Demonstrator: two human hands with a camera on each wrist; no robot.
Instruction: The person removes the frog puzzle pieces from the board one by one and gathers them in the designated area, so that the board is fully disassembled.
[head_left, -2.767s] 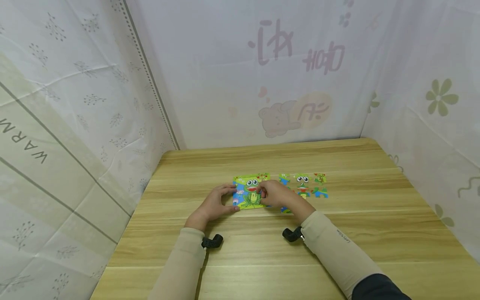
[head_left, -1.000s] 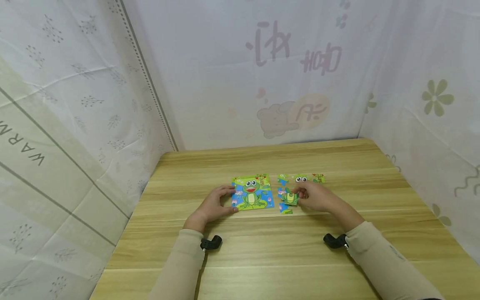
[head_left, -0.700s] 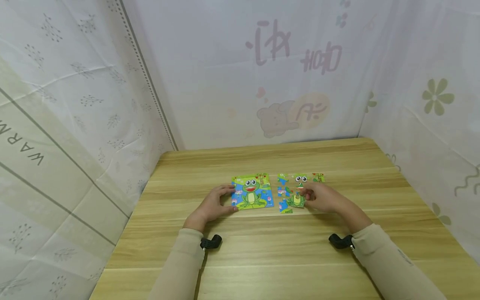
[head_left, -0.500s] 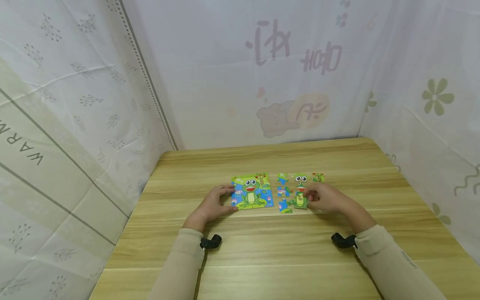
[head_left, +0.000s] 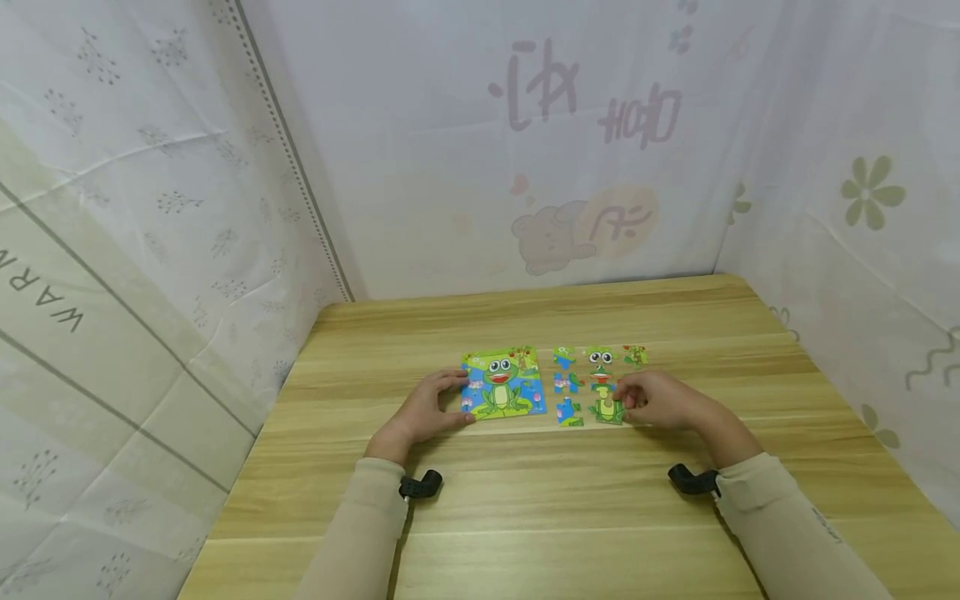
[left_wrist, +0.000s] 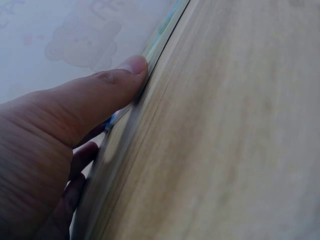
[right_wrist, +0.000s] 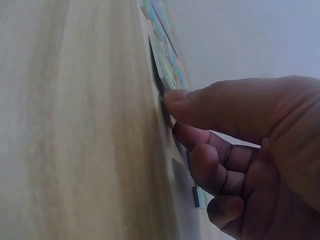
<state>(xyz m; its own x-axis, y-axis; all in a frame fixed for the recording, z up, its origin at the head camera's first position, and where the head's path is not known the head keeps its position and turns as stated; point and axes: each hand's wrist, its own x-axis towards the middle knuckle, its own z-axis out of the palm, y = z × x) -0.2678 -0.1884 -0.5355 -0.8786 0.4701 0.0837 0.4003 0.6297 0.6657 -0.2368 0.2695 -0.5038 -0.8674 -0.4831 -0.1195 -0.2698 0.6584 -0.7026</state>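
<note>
A square frog puzzle board lies flat on the table. My left hand rests at its left side, thumb at the lower left corner and fingers along the edge. In the left wrist view the straight thumb lies against the board's edge. My right hand pinches the frog-body puzzle piece between thumb and fingers. That piece sits low at the bottom centre of the loose pieces, and the right wrist view shows a dark shadow under its raised edge. The right hand hides part of the loose pieces.
Loose puzzle pieces stand in rows right of the board: a blue-green corner, a frog-eyes piece, a tree corner, a left-edge piece and a lower-left corner. Patterned curtains enclose the wooden table.
My right hand has moved right from the board with the frog-body piece, then turned it upright and brought it to the bottom middle of the loose pieces. The left hand has stayed put.
</note>
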